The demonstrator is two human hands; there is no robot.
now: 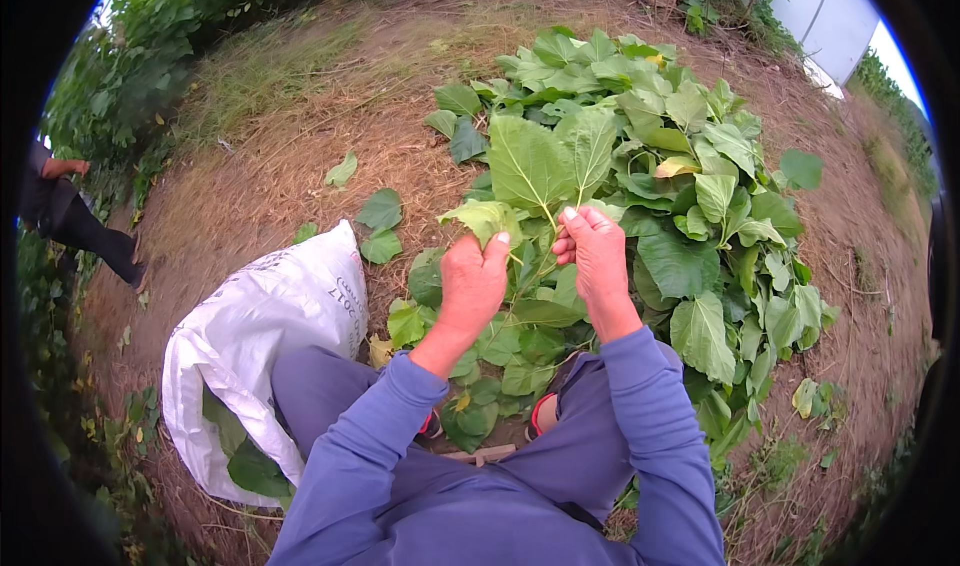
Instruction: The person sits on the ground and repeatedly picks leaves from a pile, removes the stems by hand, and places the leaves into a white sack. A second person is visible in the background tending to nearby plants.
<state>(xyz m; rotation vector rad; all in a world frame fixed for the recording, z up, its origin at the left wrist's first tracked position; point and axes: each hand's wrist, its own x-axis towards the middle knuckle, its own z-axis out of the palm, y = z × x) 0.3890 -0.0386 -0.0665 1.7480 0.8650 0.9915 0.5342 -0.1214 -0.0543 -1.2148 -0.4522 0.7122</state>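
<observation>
My right hand (596, 262) pinches the stems of large green leaves (529, 162) between thumb and forefinger, at the centre of the view. Close beside it, my left hand (474, 277) is closed on a pale green leaf (484, 218), with its thumb on top. A thin leafy stem runs down between the hands. Below and beyond them a broad heap of green leaves (679, 262) spreads on the ground to the right. Beside my left knee lies a white woven sack (262, 296), its mouth open towards me with green leaves (256, 468) showing inside.
Several loose leaves (380, 209) lie on the dry, straw-strewn ground (277, 161) past the sack. At the far left a person (71, 213) in dark clothes is partly in view near leafy bushes (142, 63). A pale panel (821, 14) stands at the upper right.
</observation>
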